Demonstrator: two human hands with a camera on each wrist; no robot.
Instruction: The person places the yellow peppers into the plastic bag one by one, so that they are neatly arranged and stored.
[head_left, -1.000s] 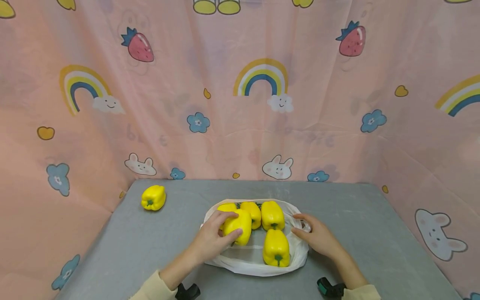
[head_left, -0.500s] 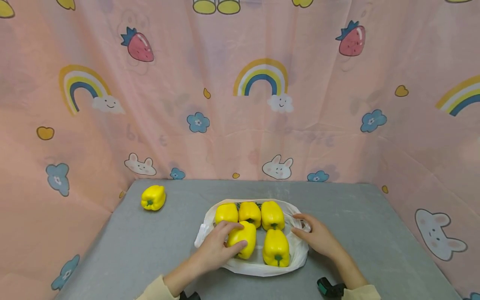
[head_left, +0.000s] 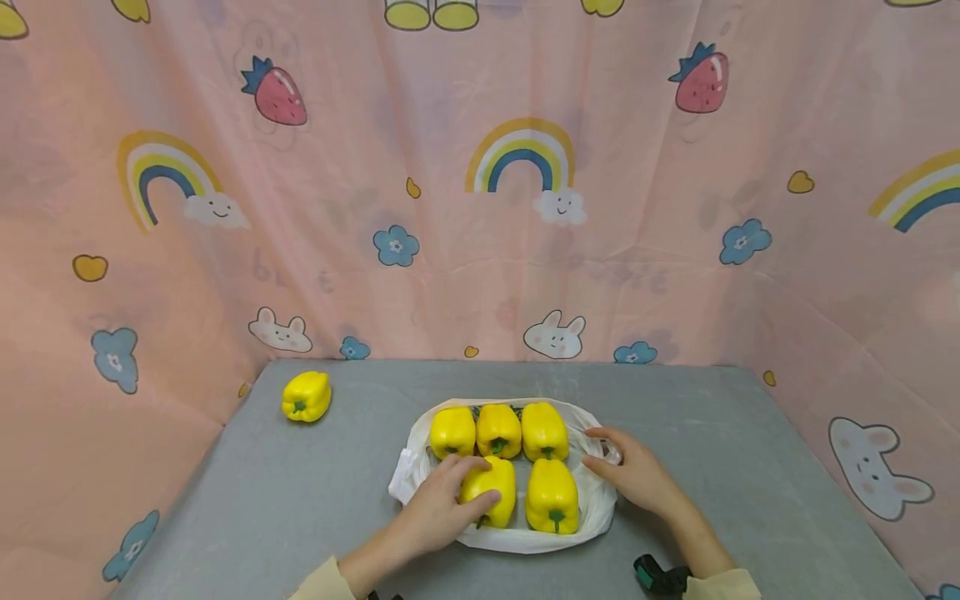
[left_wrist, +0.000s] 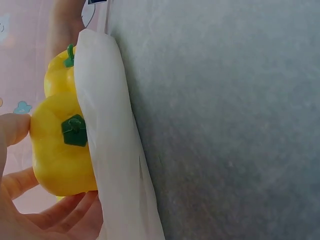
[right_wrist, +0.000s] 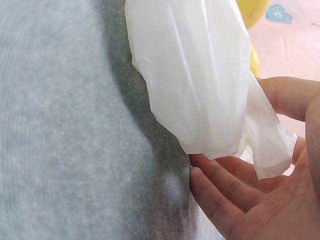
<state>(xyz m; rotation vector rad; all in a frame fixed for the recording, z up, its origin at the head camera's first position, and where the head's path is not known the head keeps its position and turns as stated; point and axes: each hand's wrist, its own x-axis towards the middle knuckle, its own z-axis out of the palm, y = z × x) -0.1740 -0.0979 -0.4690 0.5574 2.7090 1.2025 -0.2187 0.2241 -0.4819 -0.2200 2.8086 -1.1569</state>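
A white plastic bag (head_left: 517,540) lies open on the grey table (head_left: 315,492) with several yellow bell peppers in it. Three sit in the back row (head_left: 498,429) and one at the front right (head_left: 552,496). My left hand (head_left: 480,482) grips another yellow pepper (head_left: 497,492) at the bag's front left, beside that one. In the left wrist view my fingers (left_wrist: 35,215) curl round this pepper (left_wrist: 60,150) against the bag wall (left_wrist: 112,150). My right hand (head_left: 600,450) holds the bag's right edge; its fingers (right_wrist: 225,195) and thumb sit around the plastic flap (right_wrist: 270,145).
One more yellow pepper (head_left: 306,396) lies alone at the table's far left corner. Pink printed cloth (head_left: 480,208) walls the table on three sides. A dark wrist device (head_left: 660,575) shows near the front edge.
My left hand has brought its pepper from the back of the bag toward me and down to the front left spot. The right hand has stayed on the bag edge.
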